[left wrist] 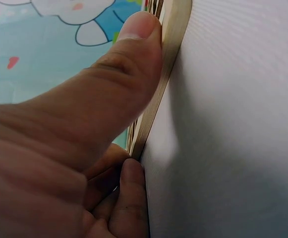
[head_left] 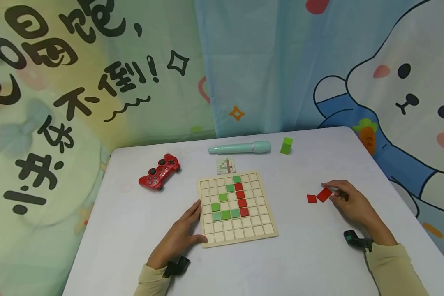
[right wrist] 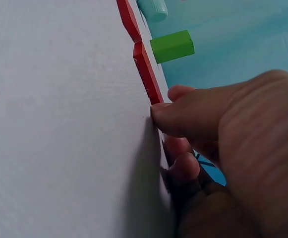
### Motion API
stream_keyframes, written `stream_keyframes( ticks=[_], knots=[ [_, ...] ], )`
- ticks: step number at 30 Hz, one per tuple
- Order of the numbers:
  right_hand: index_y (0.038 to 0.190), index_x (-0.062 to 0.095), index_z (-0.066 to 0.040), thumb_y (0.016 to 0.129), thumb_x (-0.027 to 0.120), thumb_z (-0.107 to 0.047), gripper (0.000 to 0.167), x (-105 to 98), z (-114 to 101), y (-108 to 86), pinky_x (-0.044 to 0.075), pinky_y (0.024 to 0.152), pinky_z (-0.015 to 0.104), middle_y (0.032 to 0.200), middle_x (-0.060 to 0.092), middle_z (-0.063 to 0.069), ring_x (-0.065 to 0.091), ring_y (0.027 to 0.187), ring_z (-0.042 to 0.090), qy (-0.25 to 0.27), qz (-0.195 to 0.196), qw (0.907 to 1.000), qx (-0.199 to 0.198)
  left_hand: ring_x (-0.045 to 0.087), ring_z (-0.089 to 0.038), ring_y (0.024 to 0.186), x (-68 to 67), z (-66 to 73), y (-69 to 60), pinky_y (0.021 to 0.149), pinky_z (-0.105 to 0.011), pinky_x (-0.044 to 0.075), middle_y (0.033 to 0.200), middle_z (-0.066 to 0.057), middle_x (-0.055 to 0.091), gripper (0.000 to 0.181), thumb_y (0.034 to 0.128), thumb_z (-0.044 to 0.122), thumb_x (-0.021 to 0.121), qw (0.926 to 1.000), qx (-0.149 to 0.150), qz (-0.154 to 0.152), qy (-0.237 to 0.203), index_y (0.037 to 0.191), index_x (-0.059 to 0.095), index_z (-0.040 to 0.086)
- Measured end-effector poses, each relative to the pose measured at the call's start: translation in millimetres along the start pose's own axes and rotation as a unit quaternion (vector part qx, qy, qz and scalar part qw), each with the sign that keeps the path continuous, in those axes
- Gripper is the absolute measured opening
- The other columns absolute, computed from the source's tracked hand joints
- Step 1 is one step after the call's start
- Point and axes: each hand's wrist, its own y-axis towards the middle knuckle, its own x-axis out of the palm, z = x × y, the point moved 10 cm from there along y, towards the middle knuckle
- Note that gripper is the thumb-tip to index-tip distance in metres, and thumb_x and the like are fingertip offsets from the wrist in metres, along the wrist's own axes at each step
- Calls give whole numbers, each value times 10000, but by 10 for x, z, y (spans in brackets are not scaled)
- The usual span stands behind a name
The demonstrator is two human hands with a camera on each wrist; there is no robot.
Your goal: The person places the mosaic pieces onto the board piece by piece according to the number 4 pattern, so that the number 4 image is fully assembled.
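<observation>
A wooden grid board (head_left: 238, 242) lies flat on the table, with green tiles (head_left: 225, 214) forming a slanted line and a row, and red tiles (head_left: 241, 202) in a column. My left hand (head_left: 179, 236) rests against its left side, the thumb (left wrist: 139, 29) on the rim near the front corner and the fingertips by the edge. To the right, my right hand (head_left: 353, 203) pinches a flat red tile (head_left: 324, 194) between thumb and index finger, low at the tabletop. A second red tile (head_left: 311, 199) lies just left of it.
Behind the board lies a small pattern card (head_left: 226, 166), with a teal marker pen (head_left: 239, 148) farther back. Green blocks (head_left: 286, 146) stand at the back right. A red game controller (head_left: 160, 172) sits left of the board. A printed curtain (head_left: 244, 61) hangs behind the table.
</observation>
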Motion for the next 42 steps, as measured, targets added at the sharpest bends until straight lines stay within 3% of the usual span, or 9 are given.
stream_keyframes(
  ticks=[7,16,22,25,32,36,39,42],
  knots=[
    [1413,659,-93,989,706,0,437,-2,-12,7,421,719,76,1313,580,183,442,895,12,-123,117,9998,41,254,-293,1661,1,-2,-16,1284,-506,367,1802,-21,224,1078,798,255,924,10000,-39,4,-63,1672,318,81],
    [1395,649,-35,999,698,-36,398,16,-13,24,441,683,136,1261,544,222,521,957,260,-291,-62,9990,330,246,-295,1663,25,-15,-15,1294,-506,349,1803,-24,219,1081,801,260,927,10000,-22,-17,-76,1671,313,72],
    [1383,636,8,992,708,-52,402,-4,-47,59,445,676,151,1233,536,245,540,959,294,-451,-107,9985,288,269,-323,1652,5,7,-14,1278,-525,364,1799,-59,232,1075,800,274,923,9999,122,65,6,1663,325,42],
    [1333,653,26,988,720,-77,366,-23,-36,53,440,669,161,1185,541,239,542,950,301,-536,-60,9980,340,247,-298,1661,14,-1,-10,1288,-514,354,1803,-36,216,1075,806,266,920,10000,49,-5,-62,1670,312,62],
    [1328,593,58,1015,722,-170,408,-93,-20,-18,565,724,314,1112,588,245,590,948,347,-639,-36,9955,697,245,-293,1663,29,-8,-4,1288,-518,354,1804,-27,218,1074,810,278,918,10000,27,-40,-65,1672,312,70],
    [1315,592,54,997,751,-149,409,-135,-221,-40,557,673,244,1060,629,214,613,934,328,-571,52,9974,443,258,-308,1657,17,3,-9,1283,-518,362,1801,-44,224,1081,801,282,921,10000,70,-9,-1,1669,316,58],
    [1282,606,47,972,771,-101,381,-125,-504,-26,524,640,163,1025,636,170,625,923,296,-490,66,9988,30,267,-319,1654,7,7,-9,1280,-520,365,1800,-55,226,1084,799,275,922,10000,75,7,30,1667,315,48],
    [1244,615,30,953,774,-54,343,-77,-833,-2,519,661,159,990,632,122,622,906,247,-461,-34,9979,-449,264,-320,1655,-3,12,-5,1283,-514,360,1801,-54,225,1080,799,267,920,10000,37,7,10,1667,315,51]
  ],
)
